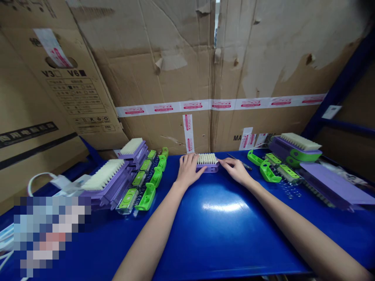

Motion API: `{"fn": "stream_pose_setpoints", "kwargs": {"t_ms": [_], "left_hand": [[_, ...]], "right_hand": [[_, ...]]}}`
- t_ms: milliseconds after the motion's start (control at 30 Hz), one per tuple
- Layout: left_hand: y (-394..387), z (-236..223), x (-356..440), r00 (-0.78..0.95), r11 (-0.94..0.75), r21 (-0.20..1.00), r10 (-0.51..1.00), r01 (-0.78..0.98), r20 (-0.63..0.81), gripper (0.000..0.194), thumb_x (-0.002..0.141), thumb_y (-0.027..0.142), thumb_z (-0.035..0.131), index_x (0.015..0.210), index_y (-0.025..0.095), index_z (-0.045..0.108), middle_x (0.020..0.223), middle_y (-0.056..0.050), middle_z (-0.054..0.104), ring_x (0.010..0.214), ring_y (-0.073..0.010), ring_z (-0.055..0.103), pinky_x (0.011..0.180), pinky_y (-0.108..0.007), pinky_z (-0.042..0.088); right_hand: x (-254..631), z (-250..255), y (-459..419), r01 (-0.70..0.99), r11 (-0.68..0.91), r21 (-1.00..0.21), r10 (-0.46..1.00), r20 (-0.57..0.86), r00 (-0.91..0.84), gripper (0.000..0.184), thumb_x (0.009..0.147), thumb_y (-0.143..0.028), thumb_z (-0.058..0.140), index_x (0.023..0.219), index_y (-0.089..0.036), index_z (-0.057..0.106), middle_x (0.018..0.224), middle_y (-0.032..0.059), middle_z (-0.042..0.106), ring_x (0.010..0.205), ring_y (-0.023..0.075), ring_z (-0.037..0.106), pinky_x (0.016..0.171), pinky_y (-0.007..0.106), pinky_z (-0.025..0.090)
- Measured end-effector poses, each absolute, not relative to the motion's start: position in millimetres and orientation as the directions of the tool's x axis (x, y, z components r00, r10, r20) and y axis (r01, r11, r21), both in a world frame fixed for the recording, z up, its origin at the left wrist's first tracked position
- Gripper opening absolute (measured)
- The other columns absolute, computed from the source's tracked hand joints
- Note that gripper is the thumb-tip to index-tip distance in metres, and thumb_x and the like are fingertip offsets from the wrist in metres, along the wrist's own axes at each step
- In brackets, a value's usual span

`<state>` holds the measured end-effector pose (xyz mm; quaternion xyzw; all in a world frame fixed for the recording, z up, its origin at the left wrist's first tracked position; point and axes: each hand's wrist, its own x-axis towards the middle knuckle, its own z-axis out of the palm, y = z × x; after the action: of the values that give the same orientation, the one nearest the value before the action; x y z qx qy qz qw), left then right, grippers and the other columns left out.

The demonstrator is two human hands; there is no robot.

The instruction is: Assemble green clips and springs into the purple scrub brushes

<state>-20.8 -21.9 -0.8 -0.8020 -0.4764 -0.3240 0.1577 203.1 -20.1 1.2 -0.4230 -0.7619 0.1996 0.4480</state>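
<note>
Glossy blue tabletop (222, 234) spreads nearest, under my forearms. My left hand (188, 171) closes loosely on the left end of a purple plastic brush with cream bristles (207, 168); my right hand (235, 170) is nearly pinched at its right end, grip unclear. Curved green plastic pieces (156, 176) flank both hands.

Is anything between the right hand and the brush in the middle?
Nothing visible: the right hand has its fingertips at the right end of the brush, and the left hand covers the other end. The thin tool lies beyond the right hand, not between it and the brush.
</note>
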Motion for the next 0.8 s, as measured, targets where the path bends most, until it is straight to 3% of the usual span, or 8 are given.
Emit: {"fn": "stream_pose_setpoints", "kwargs": {"t_ms": [400,800], "left_hand": [[-22.5,-0.2,-20.7,0.333,-0.491,0.058,0.668,0.869,0.666,0.045,0.084,0.049,0.051,0.117,0.018,0.049,0.120,-0.012,0.055,0.113,-0.0275,0.047,0.093,-0.043,0.035],[-23.3,0.9,-20.1,0.330,-0.485,0.062,0.677,0.872,0.658,0.045,0.084,0.049,0.051,0.117,0.018,0.049,0.121,-0.012,0.054,0.114,-0.0268,0.046,0.093,-0.043,0.035]], "right_hand": [[204.1,1.9,-16.6,0.359,0.422,-0.832,0.906,0.380,-0.185,0.037,0.081,-0.049,0.052,0.070,-0.018,0.069,0.082,0.0049,0.071,0.088,0.0244,0.064,0.082,0.036,0.048],[209.3,-2.1,-11.3,0.311,0.348,-0.884,0.936,0.313,-0.159,0.044,0.077,-0.057,0.052,0.069,-0.018,0.070,0.087,0.0072,0.072,0.095,0.0261,0.064,0.094,0.040,0.042]]}}
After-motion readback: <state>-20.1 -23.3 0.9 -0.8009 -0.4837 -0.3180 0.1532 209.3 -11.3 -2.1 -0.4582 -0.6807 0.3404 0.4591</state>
